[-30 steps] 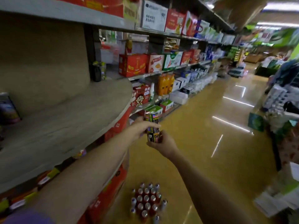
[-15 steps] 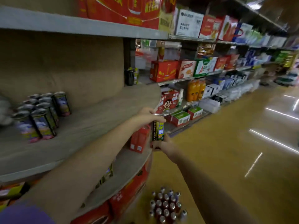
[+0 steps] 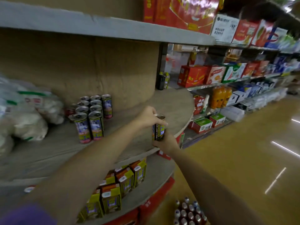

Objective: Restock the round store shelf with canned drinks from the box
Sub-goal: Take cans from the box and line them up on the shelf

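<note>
I see both hands holding one can (image 3: 158, 131): left hand (image 3: 148, 117) grips top, right hand (image 3: 167, 141) grips base; label unreadable. Shelved cans (image 3: 91, 116) far left.

**Around the aisle: cartons, bottles and bagged goods**

White plastic bags (image 3: 24, 117) slump at the left. Below, yellow-green drink cartons (image 3: 116, 190) line up in rows. Red gift boxes (image 3: 192, 76) fill the straight aisle shelving, orange juice bottles (image 3: 220, 96) beneath them. Overhead, a big red carton (image 3: 180, 12). Light streaks gleam on the glossy tan floor (image 3: 243, 159).
</note>
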A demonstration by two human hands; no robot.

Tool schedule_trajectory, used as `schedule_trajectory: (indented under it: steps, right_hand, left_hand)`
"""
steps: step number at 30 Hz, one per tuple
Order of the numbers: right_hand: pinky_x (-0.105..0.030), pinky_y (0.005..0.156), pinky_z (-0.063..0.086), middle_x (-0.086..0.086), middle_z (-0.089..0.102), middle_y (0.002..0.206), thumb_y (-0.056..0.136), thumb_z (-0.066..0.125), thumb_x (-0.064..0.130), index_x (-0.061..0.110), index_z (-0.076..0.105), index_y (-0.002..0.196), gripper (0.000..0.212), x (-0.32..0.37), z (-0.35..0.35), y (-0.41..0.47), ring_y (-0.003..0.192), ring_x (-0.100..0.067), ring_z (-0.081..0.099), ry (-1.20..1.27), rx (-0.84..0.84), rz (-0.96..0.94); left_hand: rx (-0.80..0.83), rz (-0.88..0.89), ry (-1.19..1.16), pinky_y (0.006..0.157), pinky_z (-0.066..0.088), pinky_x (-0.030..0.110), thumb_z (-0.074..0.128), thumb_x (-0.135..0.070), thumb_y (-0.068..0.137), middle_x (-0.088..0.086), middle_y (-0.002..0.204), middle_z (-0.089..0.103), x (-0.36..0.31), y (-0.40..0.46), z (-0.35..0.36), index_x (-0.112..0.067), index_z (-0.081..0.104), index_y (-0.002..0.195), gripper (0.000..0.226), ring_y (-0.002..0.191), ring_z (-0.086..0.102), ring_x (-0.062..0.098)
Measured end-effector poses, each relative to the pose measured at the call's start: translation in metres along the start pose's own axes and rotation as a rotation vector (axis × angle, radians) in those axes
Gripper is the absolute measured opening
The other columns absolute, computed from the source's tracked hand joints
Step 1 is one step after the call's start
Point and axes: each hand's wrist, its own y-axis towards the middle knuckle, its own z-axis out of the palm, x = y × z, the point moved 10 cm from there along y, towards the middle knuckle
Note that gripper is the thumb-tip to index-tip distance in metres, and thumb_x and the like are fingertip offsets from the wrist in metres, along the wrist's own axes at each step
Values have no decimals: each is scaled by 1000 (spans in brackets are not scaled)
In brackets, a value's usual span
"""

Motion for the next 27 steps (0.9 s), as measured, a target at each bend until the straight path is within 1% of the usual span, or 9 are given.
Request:
schedule_trajectory:
  steps: [2,7,11,14,17,20,22,24,27]
  right_hand:
    - [-33,75,45,-9,65,112,73,82,27,9,51,122,60,17,23,4,104,-28,61,-28,2,-12]
    - [-35,86,51,-7,67,116,66,86,29,16,50,127,72,41,63,15,109,-27,62,-34,-38,22]
    - [-30,81,50,-3,69,110,62,89,33,16,58,119,67,50,87,20,103,-23,63,-35,-51,68]
    - [-28,78,49,-1,69,107,62,88,34,18,61,116,62,52,105,21,100,-20,64,-10,-53,90]
    - [-28,86,50,0,69,111,61,90,26,18,57,122,70,56,116,25,102,-17,62,44,-55,100]
    - [-34,91,51,-2,67,113,60,90,17,20,51,128,78,63,123,34,104,-20,62,75,-38,84]
    - [-42,92,51,-7,65,114,65,86,15,17,49,125,71,66,129,41,105,-25,61,69,-8,99]
    - [-41,92,49,-12,59,117,71,81,17,11,47,123,62,76,131,48,110,-29,56,9,-4,89]
    - [-38,97,40,-17,53,122,76,76,29,5,48,123,60,93,125,58,116,-35,48,-214,-87,79]
  left_hand:
    - [-4,2,-14,58,35,30,93,-48,36,2,71,54,16,3,-20,-10,60,80,67,67,51,15]
    - [95,70,71,60,41,26,94,-35,53,-1,85,59,46,20,-53,-12,64,95,57,79,54,14]
    - [200,68,92,58,47,25,90,-32,63,2,94,63,68,29,-73,-14,65,106,54,79,58,13]
    - [281,60,60,69,52,32,87,-20,68,9,108,66,78,33,-79,-10,64,112,51,86,62,16]
    - [376,109,99,68,54,27,86,-20,70,3,113,63,75,29,-77,-13,65,112,47,96,60,14]
    - [276,151,200,77,55,31,89,-30,64,-1,101,69,69,37,-91,-16,71,101,44,95,64,15]
    - [164,147,240,73,56,34,89,-38,59,-2,89,71,66,45,-106,-19,72,87,38,86,66,17]
    - [63,130,299,69,55,34,87,-45,58,-3,79,69,63,50,-121,-18,69,76,36,79,65,15]
    - [-23,138,351,64,50,33,85,-44,60,3,74,69,56,55,-135,-11,68,72,39,76,65,20]
